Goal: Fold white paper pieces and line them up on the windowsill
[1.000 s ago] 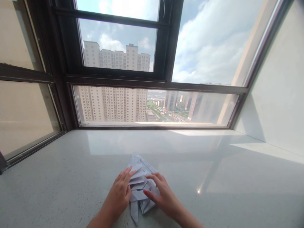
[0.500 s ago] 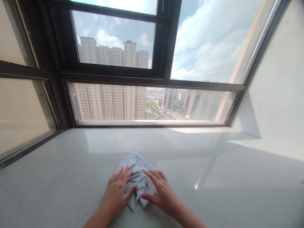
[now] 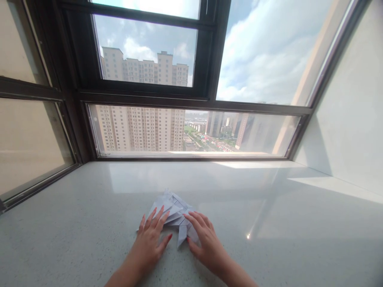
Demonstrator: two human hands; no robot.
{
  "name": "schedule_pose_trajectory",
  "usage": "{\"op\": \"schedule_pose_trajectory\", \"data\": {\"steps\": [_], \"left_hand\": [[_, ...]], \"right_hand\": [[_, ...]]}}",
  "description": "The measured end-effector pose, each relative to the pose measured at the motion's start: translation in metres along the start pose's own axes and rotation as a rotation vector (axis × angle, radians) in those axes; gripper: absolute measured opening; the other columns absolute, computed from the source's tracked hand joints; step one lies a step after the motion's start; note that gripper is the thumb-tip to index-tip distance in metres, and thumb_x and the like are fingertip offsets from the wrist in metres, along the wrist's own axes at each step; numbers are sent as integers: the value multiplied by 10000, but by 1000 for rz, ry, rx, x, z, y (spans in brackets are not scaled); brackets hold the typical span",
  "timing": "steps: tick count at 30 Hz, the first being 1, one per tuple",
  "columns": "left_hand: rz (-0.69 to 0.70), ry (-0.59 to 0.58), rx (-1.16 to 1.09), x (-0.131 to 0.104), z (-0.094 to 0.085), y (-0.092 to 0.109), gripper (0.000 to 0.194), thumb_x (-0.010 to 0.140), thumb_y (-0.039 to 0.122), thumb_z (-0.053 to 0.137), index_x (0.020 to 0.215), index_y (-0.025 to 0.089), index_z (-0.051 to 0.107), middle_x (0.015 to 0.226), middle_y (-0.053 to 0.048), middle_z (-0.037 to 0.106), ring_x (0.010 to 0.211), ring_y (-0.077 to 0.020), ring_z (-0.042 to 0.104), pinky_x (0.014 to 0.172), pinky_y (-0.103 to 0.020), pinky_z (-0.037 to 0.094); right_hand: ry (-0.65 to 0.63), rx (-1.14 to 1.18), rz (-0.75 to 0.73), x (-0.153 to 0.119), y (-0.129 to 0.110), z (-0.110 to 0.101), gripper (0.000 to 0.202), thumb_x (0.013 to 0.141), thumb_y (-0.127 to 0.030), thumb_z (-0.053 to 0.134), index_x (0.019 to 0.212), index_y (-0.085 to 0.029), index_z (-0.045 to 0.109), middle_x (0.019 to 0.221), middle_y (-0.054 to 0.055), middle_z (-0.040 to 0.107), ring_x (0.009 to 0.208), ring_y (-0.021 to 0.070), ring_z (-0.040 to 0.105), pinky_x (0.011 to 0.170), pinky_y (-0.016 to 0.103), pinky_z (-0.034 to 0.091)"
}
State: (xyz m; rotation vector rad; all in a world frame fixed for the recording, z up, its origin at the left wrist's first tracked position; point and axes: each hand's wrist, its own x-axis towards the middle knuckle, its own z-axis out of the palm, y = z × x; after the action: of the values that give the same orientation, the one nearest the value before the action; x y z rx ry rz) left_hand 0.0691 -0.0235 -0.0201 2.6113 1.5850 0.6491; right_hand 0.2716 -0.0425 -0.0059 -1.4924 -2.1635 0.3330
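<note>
Head view. The folded white paper (image 3: pixel 176 211) lies on the pale speckled sill (image 3: pixel 269 223), low in the view and near its middle, between the two hands. It consists of several overlapping layers with pointed ends. One narrow flap (image 3: pixel 182 236) extends from the lower edge of the paper toward the person.

The left hand (image 3: pixel 149 243) is palm down, with its fingers spread over the left part of the paper. Its thumb stands out to the side, apart from the fingers, and points toward the flap. The hand pinches nothing.

The right hand (image 3: pixel 208 241) is at the right part of the paper. Its fingers are slightly bent and held close together, with the fingertips at the upper layers. Its thumb is apart from the fingers, with the tip just beside the flap. The hand is not closed; the pressure that either hand applies cannot be determined. The nails of both hands are red.

The dark window frame (image 3: pixel 191 104) borders the far edge of the sill. Tall buildings (image 3: pixel 143 127) are visible through the glass. A pale wall (image 3: pixel 353 119) bounds the sill on the right. A small bright reflection (image 3: pixel 248 236) is on the sill, to the right of the right hand.
</note>
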Motion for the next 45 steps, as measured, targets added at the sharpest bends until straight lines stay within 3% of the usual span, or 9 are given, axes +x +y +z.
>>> {"op": "schedule_pose_trajectory", "data": {"steps": [3,9,13,18,22,28,34,39,45], "left_hand": [[-108,-80,49,-1,-1,-2,472,821,392,362,1277,275,333,1344,-41,348,1234,-256,279,981,-549,142],[-281,-71,163,3,-8,-10,425,824,223,299,1236,246,399,1302,-46,414,1219,-228,313,984,-556,89],[-204,-67,95,4,-12,-6,397,808,209,321,1181,266,444,1274,-42,452,1196,-207,350,989,-535,101],[-205,16,23,4,-29,6,226,777,231,373,907,223,557,1004,-42,620,1037,-199,496,994,-504,90],[-218,77,-13,5,-34,9,195,729,148,376,820,207,538,880,-22,629,925,-182,545,977,-459,168],[-126,153,-45,6,-29,3,187,769,174,355,847,215,521,855,-29,632,841,-187,578,818,-353,376],[-111,288,-24,8,-34,-6,215,818,254,348,900,217,544,885,-44,641,812,-211,585,709,-346,419],[-41,187,-60,6,-41,7,229,817,304,370,843,216,580,854,-34,645,745,-192,583,707,-338,425],[-97,202,-6,6,-31,0,264,807,329,383,957,229,575,1137,-51,552,1044,-226,480,837,-372,386]], "right_hand": [[2,-29,67,1,5,2,597,679,-307,543,1251,-257,380,1322,39,370,1234,260,242,1011,407,186],[38,15,158,4,16,1,502,735,-285,495,1221,-190,414,1235,100,459,1155,251,371,961,377,278],[15,158,31,3,8,-5,481,751,-356,505,1202,-212,419,1202,90,486,1125,237,408,941,359,314],[-38,235,-94,-3,-5,-9,456,755,-373,521,1184,-248,427,1181,76,510,1085,232,446,909,364,347],[76,210,-131,-3,-3,-8,447,756,-349,527,1179,-252,422,1156,71,518,1069,232,461,899,369,355],[222,185,-113,-1,3,-11,409,764,-323,514,1160,-262,428,1140,58,511,1072,222,456,899,360,355],[255,165,-36,1,6,-9,356,757,-295,494,1108,-244,472,1080,60,533,1022,218,485,872,355,372],[360,63,84,5,13,-7,332,745,-279,472,1074,-244,503,1098,64,525,1048,236,464,885,399,347],[332,8,147,6,18,-4,367,727,-288,482,1092,-246,498,1198,70,465,1144,247,379,931,419,301]]}}
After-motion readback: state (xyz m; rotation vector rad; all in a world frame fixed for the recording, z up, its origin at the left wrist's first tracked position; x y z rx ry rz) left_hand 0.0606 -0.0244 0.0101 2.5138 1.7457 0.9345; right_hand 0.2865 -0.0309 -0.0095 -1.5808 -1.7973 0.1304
